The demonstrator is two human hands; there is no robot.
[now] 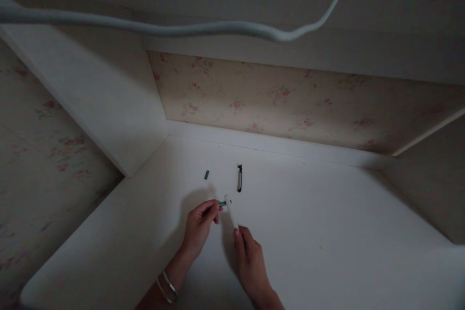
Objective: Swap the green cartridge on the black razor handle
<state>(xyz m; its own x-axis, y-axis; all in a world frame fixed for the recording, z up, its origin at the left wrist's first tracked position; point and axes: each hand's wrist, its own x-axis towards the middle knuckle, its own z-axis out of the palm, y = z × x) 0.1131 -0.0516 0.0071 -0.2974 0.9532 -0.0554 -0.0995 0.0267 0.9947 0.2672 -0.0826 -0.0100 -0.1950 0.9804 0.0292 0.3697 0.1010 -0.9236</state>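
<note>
My left hand (203, 220) pinches a small green-and-black piece (223, 204) that looks like a razor cartridge. A slim white stick (231, 212) with a rounded tip rises from my right hand (250, 256), whose fingers are closed round its lower end. The stick's tip crosses in front of the piece, and a dark bit of it shows beyond on the right. Whether the two touch, I cannot tell. Beyond my hands a black-and-clear slender object (240, 178) lies on the white tabletop (290, 218). Left of it is another small green-and-black piece (207, 175).
A thick white cable (203, 30) runs across the upper view, in front of a white shelf edge. White side panels (105, 92) and flowered wallpaper (276, 99) stand behind and beside the tabletop. A tiny speck (320, 247) lies to the right.
</note>
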